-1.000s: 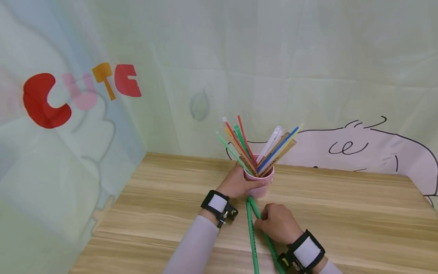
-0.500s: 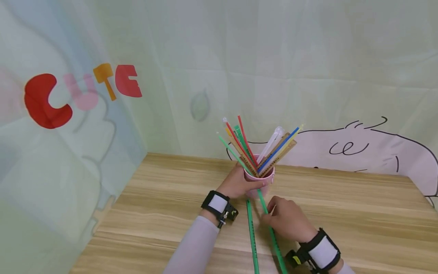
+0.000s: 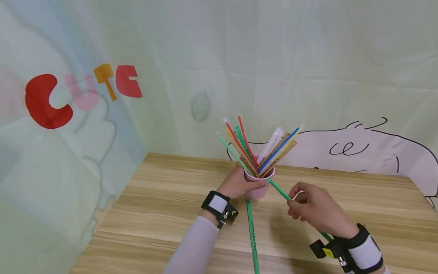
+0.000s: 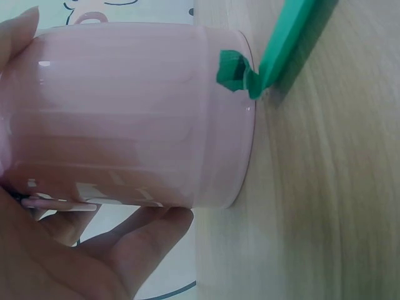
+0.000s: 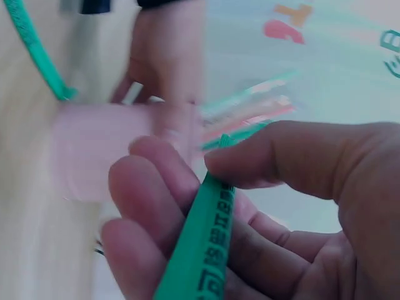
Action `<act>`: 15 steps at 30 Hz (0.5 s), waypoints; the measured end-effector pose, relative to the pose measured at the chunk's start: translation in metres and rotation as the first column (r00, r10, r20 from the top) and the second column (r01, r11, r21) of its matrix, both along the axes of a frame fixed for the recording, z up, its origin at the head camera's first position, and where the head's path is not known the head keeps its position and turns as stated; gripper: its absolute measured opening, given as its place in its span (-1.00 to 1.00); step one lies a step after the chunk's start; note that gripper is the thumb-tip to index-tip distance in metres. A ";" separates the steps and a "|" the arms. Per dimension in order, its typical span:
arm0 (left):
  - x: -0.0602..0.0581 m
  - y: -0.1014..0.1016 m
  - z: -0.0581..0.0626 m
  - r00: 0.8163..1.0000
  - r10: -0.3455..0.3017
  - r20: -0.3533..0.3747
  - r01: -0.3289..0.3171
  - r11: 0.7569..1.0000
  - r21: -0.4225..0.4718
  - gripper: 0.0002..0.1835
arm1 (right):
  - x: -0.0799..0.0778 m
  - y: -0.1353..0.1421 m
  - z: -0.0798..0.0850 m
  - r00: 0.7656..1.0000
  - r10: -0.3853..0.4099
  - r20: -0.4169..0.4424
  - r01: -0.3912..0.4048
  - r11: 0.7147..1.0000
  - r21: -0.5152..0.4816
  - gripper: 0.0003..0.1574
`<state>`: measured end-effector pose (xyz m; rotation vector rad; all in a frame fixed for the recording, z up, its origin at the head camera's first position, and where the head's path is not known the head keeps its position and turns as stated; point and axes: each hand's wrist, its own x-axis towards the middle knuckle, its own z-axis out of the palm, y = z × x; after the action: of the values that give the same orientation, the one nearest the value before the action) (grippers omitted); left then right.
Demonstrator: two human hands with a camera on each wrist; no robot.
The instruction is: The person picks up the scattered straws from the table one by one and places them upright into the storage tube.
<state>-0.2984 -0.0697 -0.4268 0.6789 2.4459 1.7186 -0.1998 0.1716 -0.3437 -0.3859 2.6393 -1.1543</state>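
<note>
My left hand (image 3: 236, 183) grips a pink cup (image 3: 257, 193) from its left side, thumb across the front. Thin red, blue, yellow and light green straws stand fanned out in it, among brown and green paper-wrapped ones. My right hand (image 3: 316, 207), right of the cup, pinches a green paper-wrapped straw (image 5: 199, 247) between thumb and fingers, raised over the table. Dark printed characters run along its wrapper, and its far end overlaps the cup's rim in the head view. A second green wrapped straw (image 3: 252, 236) lies on the table, its crumpled end by the cup's base.
The wooden table (image 3: 164, 213) runs back to a pale printed cloth (image 3: 205, 49). On the left side cloth are coloured letters (image 3: 48, 101). A line-drawn figure (image 3: 359, 152) shows on the backdrop behind the table's right part.
My right hand has moved right and up, lifting one green wrapped straw away from the other and tilting it toward the cup. The left hand stays on the cup.
</note>
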 end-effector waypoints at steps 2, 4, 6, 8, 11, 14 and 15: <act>0.000 0.000 0.000 1.000 -0.003 -0.002 0.003 1.000 0.008 -0.15 | 0.000 0.005 0.010 0.998 -0.012 -0.060 0.012 1.000 0.010 -0.82; 0.000 0.000 0.000 1.000 -0.001 -0.004 0.001 1.000 0.008 -0.16 | 0.000 0.010 0.021 0.987 -0.025 -0.159 0.029 0.999 0.021 -0.82; 0.000 0.000 -0.001 1.000 0.006 -0.003 -0.006 1.000 -0.002 -0.14 | 0.000 0.013 0.032 0.960 -0.054 -0.275 0.060 0.998 0.014 -0.82; 0.000 0.001 -0.001 1.000 0.009 -0.002 -0.009 1.000 -0.008 -0.13 | -0.001 0.016 0.042 0.915 -0.089 -0.393 0.089 0.996 -0.017 -0.85; 0.000 0.001 -0.001 1.000 0.007 0.000 -0.007 1.000 -0.007 -0.12 | -0.004 0.017 0.057 0.854 -0.152 -0.497 0.094 0.986 -0.140 -0.87; 0.000 0.001 -0.001 1.000 0.008 0.001 -0.008 1.000 -0.008 -0.12 | -0.008 0.017 0.068 0.804 -0.209 -0.557 0.077 0.965 -0.250 -0.83; 0.000 0.000 -0.001 1.000 0.010 0.001 -0.010 1.000 -0.009 -0.12 | -0.009 0.016 0.070 0.793 -0.227 -0.566 0.073 0.957 -0.282 -0.82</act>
<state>-0.2981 -0.0693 -0.4274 0.6649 2.4591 1.7101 -0.2090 0.1875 -0.2733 -0.6944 3.1031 -1.6520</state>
